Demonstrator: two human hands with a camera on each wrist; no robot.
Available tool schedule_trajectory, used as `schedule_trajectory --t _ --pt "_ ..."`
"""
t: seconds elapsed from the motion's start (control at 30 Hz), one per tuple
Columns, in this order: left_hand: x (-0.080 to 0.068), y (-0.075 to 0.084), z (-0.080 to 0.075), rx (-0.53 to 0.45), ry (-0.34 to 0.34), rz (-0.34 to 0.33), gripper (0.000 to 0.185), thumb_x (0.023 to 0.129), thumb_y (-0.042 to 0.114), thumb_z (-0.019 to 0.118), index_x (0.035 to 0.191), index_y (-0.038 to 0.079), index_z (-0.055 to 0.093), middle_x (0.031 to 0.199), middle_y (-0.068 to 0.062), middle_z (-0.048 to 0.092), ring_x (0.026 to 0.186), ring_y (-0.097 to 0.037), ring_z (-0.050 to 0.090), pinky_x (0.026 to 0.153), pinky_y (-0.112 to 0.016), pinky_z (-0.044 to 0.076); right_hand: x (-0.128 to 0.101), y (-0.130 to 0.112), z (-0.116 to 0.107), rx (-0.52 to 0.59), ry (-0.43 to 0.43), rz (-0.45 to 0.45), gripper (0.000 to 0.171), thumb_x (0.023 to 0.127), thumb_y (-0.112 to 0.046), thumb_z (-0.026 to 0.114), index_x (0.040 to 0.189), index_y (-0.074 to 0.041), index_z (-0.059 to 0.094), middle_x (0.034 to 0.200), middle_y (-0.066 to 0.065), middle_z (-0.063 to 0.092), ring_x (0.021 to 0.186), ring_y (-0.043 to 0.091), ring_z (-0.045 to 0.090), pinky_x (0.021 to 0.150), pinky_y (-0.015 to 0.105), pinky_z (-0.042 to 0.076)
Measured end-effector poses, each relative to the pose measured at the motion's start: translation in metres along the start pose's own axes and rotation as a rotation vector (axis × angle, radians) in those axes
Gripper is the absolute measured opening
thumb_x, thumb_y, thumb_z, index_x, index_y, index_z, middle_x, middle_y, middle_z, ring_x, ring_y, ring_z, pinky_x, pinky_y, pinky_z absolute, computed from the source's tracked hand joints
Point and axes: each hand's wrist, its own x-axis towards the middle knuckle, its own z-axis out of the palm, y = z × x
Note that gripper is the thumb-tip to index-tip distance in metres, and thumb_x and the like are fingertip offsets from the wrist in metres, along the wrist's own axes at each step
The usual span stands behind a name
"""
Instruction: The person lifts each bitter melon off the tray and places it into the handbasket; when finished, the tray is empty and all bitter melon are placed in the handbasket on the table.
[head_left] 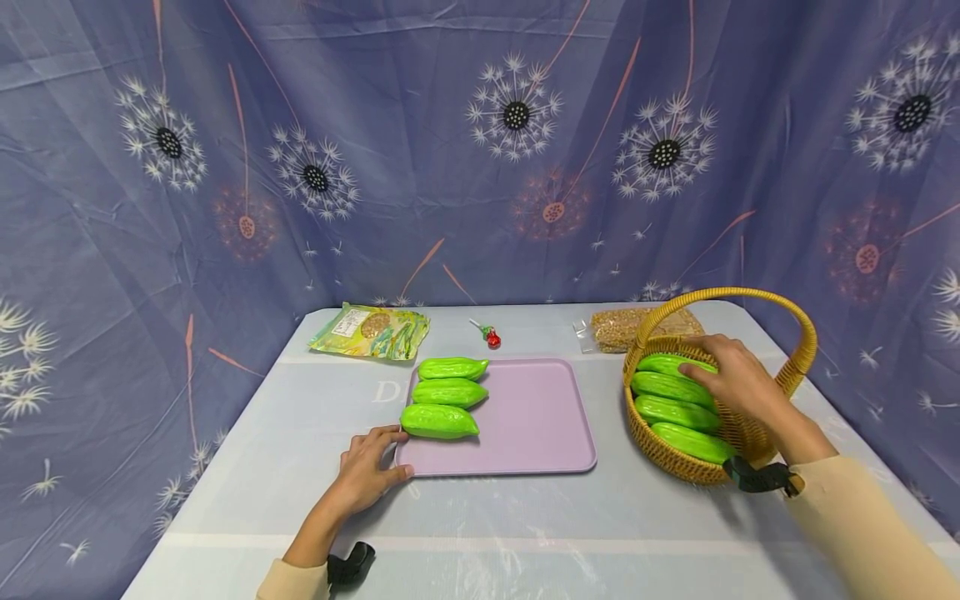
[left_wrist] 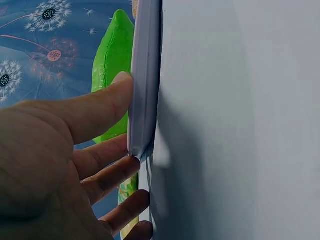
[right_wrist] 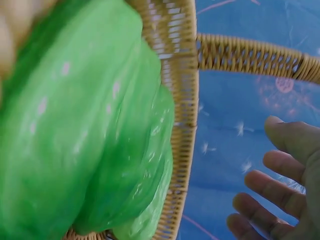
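Left hand (head_left: 367,475) fingers spread against tray (head_left: 525,433) corner; right hand (head_left: 738,379) over basket (head_left: 795,367) gourds (head_left: 675,412), grip unclear.

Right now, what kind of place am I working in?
Probably a staged tabletop recording setup, not a real kitchen: a dandelion-print cloth backdrop hangs behind the covered table, and shiny toy-like green gourds sit in a row on a purple tray.

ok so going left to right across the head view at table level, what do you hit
left hand → three green gourds → pink tray → wicker basket holding more gourds → right hand over the basket
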Motion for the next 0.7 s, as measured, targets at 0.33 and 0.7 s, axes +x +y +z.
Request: schedule_trajectory --t 0.33,0.7 --pt "-0.001 0.001 0.0 -0.003 0.001 -0.004 0.049 0.077 0.025 0.075 0.121 0.01 0.06 0.138 -0.01 0.05 0.123 -0.032 0.039 0.091 -0.05 0.026 -0.014 -0.024 0.007 0.025 0.093 -0.061 0.042 0.091 -0.028 0.062 0.123 -0.001 0.056 0.119 0.024 0.058 0.11 0.045 0.049 0.086 0.06 0.037" --pt "0.0 0.001 0.0 -0.001 -0.004 -0.006 0.049 0.078 0.025 0.075 0.122 0.01 0.06 0.139 -0.01 0.05 0.123 -0.032 0.039 0.091 -0.05 0.026 -0.025 -0.051 0.024 0.049 0.194 -0.171 0.036 0.084 -0.02 0.07 0.116 -0.005 0.061 0.111 0.017 0.062 0.105 0.037 0.054 0.081 0.054 0.043"
